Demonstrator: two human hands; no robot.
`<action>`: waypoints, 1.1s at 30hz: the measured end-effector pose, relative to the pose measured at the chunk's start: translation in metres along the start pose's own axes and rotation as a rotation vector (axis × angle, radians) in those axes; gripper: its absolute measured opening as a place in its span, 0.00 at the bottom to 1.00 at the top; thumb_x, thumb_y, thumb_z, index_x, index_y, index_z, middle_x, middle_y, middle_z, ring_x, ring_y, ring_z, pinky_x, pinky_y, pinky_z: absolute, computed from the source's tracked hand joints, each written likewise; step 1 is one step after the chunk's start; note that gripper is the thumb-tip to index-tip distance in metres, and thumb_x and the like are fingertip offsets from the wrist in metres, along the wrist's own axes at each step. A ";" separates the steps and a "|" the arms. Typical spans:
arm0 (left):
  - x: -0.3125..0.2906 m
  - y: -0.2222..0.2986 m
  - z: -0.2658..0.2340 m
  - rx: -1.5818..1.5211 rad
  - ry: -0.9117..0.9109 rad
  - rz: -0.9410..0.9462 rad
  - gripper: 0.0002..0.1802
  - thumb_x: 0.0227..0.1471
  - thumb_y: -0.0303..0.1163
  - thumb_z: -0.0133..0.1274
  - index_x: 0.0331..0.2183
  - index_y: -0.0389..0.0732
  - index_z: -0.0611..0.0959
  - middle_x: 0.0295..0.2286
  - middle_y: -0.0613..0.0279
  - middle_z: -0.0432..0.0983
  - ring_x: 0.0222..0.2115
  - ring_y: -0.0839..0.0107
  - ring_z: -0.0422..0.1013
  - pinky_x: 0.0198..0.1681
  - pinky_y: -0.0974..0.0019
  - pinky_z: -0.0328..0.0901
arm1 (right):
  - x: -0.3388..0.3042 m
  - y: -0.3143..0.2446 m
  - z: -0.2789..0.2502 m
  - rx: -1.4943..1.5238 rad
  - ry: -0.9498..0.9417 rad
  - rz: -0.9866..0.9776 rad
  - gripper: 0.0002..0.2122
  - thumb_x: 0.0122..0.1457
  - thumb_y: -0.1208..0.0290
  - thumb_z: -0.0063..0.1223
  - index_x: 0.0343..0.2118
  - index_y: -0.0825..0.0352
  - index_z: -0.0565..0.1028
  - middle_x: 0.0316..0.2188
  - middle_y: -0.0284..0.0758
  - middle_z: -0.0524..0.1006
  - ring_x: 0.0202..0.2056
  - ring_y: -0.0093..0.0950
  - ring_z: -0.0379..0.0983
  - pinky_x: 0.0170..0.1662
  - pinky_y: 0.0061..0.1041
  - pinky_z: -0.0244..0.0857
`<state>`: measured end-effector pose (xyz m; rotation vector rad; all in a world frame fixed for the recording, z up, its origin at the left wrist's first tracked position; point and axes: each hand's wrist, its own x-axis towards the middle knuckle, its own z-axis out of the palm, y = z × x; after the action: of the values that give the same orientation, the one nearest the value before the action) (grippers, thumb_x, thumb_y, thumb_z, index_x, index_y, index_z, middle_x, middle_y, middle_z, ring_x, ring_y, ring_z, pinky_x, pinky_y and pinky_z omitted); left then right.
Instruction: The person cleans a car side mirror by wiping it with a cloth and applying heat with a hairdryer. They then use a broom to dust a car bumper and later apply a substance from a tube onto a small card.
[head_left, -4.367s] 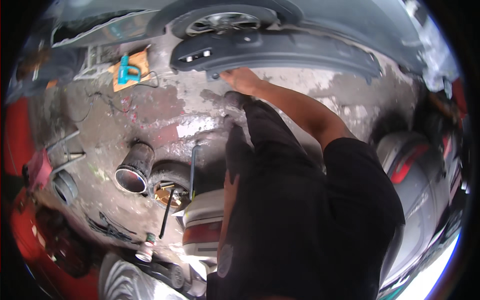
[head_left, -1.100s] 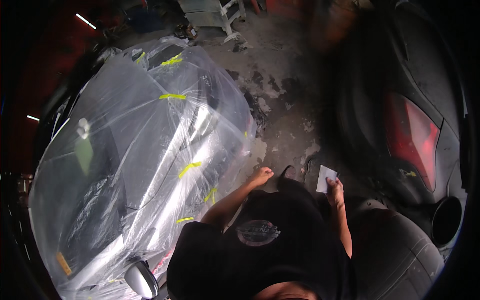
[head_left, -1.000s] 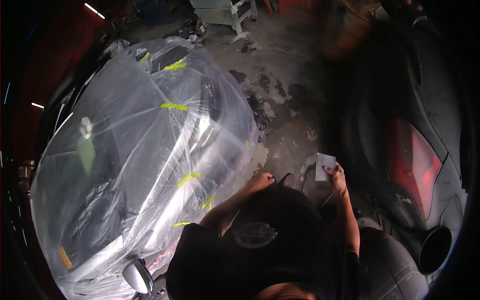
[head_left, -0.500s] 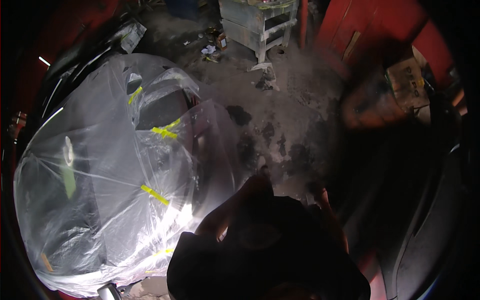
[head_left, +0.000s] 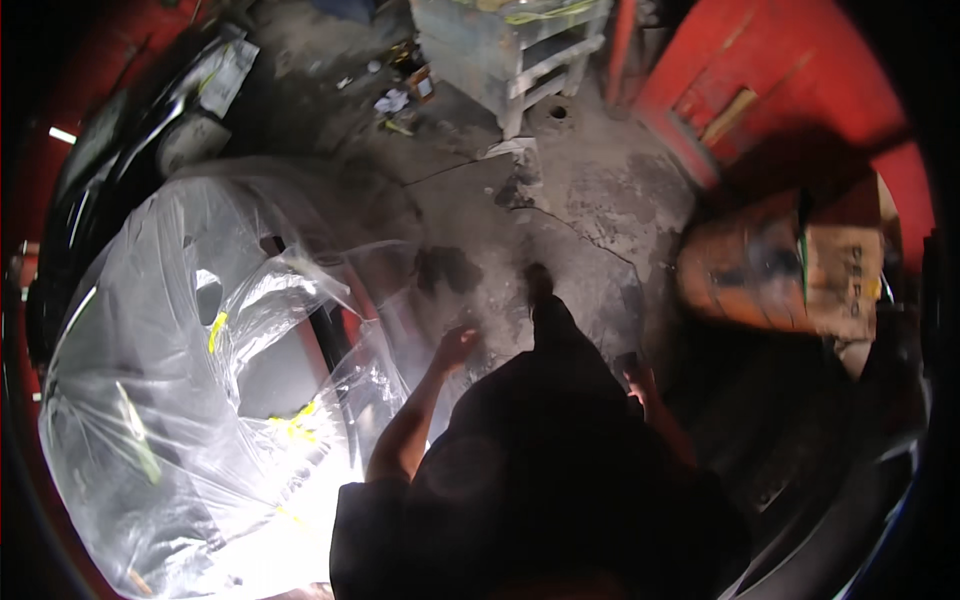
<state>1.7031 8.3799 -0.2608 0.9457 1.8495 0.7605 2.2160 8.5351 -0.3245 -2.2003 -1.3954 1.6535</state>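
My left hand point(head_left: 458, 348) hangs low over the floor, its fingers curled in, and nothing shows in it. To its left stands a car draped in clear plastic sheeting point(head_left: 160, 330), with strips of yellow tape point(head_left: 216, 332) on it; the hand is apart from the sheet. At my right side, my right hand point(head_left: 641, 382) is closed round a small dark object point(head_left: 627, 364) whose kind the dim light hides. My dark clothing covers much of the lower middle.
Ahead stands a worn, pale workbench point(head_left: 465, 50) with crumpled paper point(head_left: 391, 101) on the floor beside it. A rusty orange drum point(head_left: 735, 268) and a cardboard box point(head_left: 843, 280) lie at the right, below a red panel point(head_left: 790, 70). Dark car parts point(head_left: 130, 150) line the far left.
The view has moved ahead along the covered car, and the drum and box now show clearly. My left hand has swung out to the left, and one foot has stepped forward.
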 end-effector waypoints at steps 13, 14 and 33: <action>0.140 -0.022 -0.070 -0.654 0.511 -0.372 0.19 0.63 0.40 0.54 0.49 0.38 0.82 0.44 0.55 0.82 0.45 0.67 0.77 0.49 0.62 0.71 | 0.301 -0.636 0.135 -1.063 -0.094 -1.161 0.09 0.54 0.66 0.55 0.29 0.67 0.78 0.34 0.46 0.78 0.40 0.47 0.76 0.45 0.43 0.71; 0.149 -0.060 -0.070 -0.600 0.605 -0.349 0.19 0.64 0.41 0.54 0.49 0.38 0.82 0.43 0.55 0.82 0.44 0.68 0.77 0.47 0.62 0.71 | 0.263 -0.687 0.178 -1.297 -0.079 -1.407 0.09 0.62 0.64 0.49 0.38 0.61 0.78 0.33 0.39 0.81 0.35 0.43 0.80 0.40 0.41 0.75; 0.562 -0.022 -0.611 -0.376 0.570 -0.341 0.22 0.60 0.43 0.57 0.48 0.37 0.83 0.39 0.53 0.82 0.42 0.66 0.78 0.47 0.60 0.70 | 0.412 -0.943 0.427 -0.987 -0.429 -0.890 0.11 0.60 0.66 0.52 0.43 0.58 0.81 0.34 0.45 0.81 0.39 0.46 0.79 0.41 0.42 0.73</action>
<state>0.9712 8.7734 -0.2729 0.1640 2.1592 1.1880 1.3074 9.1789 -0.3159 -0.9476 -3.1414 1.1825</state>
